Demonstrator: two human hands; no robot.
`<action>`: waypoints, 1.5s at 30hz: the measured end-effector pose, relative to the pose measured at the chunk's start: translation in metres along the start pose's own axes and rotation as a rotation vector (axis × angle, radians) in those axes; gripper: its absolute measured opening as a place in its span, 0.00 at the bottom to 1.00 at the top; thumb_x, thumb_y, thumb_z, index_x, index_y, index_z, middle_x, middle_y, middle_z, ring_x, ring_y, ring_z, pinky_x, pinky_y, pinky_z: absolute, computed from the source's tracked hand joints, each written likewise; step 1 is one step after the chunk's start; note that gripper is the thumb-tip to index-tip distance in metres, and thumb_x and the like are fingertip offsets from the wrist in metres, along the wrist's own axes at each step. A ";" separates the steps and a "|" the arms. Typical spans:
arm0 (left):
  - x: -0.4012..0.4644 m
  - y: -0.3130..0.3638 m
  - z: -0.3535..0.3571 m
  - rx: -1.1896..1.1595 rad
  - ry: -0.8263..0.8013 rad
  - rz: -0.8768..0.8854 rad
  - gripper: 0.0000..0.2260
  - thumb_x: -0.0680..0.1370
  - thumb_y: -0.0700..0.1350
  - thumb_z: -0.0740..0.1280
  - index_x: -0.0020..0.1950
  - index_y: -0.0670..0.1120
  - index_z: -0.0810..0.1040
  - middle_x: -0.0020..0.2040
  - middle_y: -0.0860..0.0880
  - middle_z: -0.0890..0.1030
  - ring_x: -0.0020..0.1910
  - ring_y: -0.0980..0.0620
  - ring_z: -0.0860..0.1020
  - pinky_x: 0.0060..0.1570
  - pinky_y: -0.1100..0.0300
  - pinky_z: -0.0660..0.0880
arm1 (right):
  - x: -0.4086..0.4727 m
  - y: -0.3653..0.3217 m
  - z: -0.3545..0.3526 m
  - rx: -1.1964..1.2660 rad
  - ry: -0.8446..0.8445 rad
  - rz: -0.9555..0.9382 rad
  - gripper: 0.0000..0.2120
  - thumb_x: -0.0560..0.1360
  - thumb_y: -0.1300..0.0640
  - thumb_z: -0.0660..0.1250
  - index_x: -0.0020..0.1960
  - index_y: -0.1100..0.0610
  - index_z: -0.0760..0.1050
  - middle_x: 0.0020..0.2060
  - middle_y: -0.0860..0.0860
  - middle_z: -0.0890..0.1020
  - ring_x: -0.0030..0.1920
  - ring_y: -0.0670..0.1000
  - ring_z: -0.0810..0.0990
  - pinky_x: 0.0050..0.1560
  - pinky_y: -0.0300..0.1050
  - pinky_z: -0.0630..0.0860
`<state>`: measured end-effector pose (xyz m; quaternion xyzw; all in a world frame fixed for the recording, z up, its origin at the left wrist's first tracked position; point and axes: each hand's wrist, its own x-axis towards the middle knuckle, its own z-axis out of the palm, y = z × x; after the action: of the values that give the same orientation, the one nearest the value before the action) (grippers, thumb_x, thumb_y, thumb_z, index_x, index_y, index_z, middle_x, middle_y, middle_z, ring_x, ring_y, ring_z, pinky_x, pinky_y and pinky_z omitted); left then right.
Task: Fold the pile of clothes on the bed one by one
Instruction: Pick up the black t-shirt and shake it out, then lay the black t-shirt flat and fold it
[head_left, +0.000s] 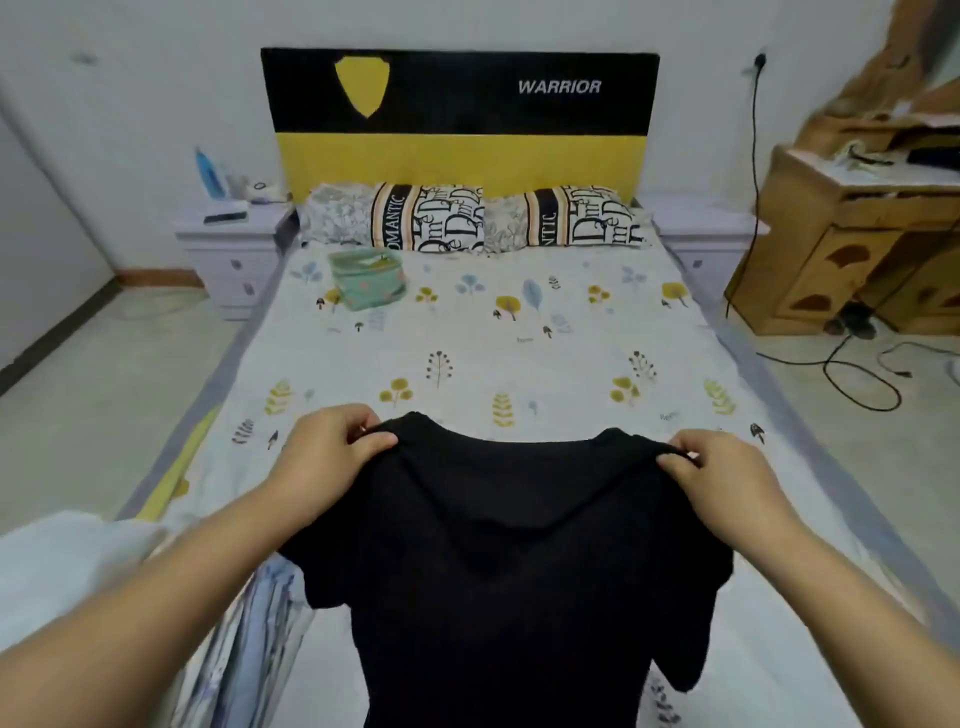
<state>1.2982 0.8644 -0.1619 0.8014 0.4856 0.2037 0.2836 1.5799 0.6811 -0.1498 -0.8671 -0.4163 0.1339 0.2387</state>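
both hands pinching the black t-shirt (519, 545) at its shoulders: left hand (332, 447) on the left shoulder seam, right hand (722, 473) on the right, shirt hanging in the air over the near end of the bed (519, 338). next move looks like laying it flat: keep the shoulders level and taut, lower the hem first onto open sheet, sleeves spread. steer clear of the pale striped clothes (249, 623) at near left, and the green folded item (368, 278) by the pillows is well apart.

Bed (467, 332), leaf-print sheet: two pillows (470, 218) at headboard, green folded item (368, 278) nearby.
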 end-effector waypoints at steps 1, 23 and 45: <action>0.005 -0.010 0.017 0.010 0.000 -0.015 0.12 0.74 0.45 0.69 0.32 0.49 0.73 0.30 0.49 0.76 0.33 0.51 0.73 0.38 0.58 0.67 | 0.006 0.008 0.019 -0.007 -0.005 0.017 0.09 0.76 0.57 0.64 0.37 0.53 0.75 0.34 0.50 0.78 0.40 0.55 0.76 0.36 0.44 0.65; 0.153 -0.183 0.262 0.056 0.150 -0.185 0.03 0.76 0.46 0.66 0.43 0.52 0.79 0.40 0.53 0.80 0.41 0.53 0.75 0.41 0.59 0.67 | 0.191 0.145 0.289 -0.066 0.040 0.116 0.09 0.78 0.61 0.54 0.50 0.60 0.73 0.37 0.53 0.77 0.36 0.54 0.71 0.35 0.44 0.64; 0.185 -0.248 0.311 0.124 -0.074 -0.529 0.21 0.75 0.59 0.63 0.55 0.42 0.73 0.47 0.47 0.77 0.49 0.46 0.75 0.44 0.57 0.66 | 0.246 0.178 0.344 -0.129 -0.121 0.340 0.23 0.78 0.42 0.56 0.60 0.61 0.66 0.51 0.58 0.76 0.51 0.60 0.74 0.46 0.49 0.66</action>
<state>1.4034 1.0413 -0.5489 0.6695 0.6787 0.0630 0.2952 1.7004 0.8824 -0.5442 -0.9288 -0.2849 0.1975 0.1312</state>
